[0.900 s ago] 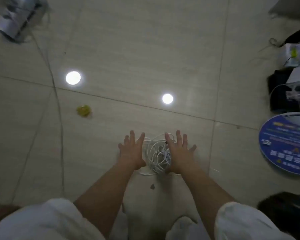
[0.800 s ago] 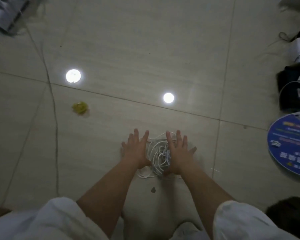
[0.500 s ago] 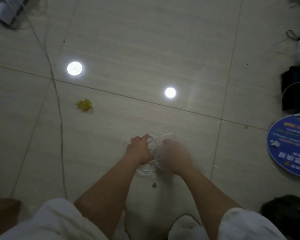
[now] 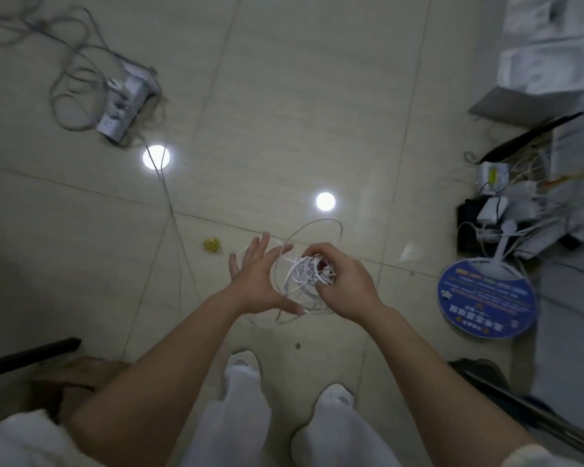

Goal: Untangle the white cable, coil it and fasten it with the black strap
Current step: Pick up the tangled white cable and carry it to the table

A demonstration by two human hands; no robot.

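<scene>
Pale tiled floor (image 4: 300,96) under the camera, glossy enough to throw back 2 round ceiling lights, and we start close in: white trouser legs and 2 white shoes at the bottom edge, both bare forearms reaching forward above them.

Right hand (image 4: 343,284) has the prize. Its fingers are curled over a bunched knot of the white cable (image 4: 305,271), thumb tucked under, so the tangle sits inside that grip, held up off the tiles. Left hand (image 4: 257,278) is spread flat, fingers straight and fanned, palm turned toward the bundle with the thumb touching the lowest loops (holding nothing itself). Several loose loops hang between the 2 hands, and 1 big arc springs up and away beyond the right knuckles.

My read on handling: thin, light, limp cord with a little spring in it, likely slick-jacketed, so loops will slide and re-snag easily. Best taken by 1 free end or that outer arc, drawn out gently, never yanked from the knot. The black strap I cannot pick out; something dark-reddish shows inside the bundle, too small to name.

Farther out: a yellow scrap (image 4: 212,245), a blue round fan (image 4: 486,298) right, a grey cable pile (image 4: 108,92) far left.
</scene>
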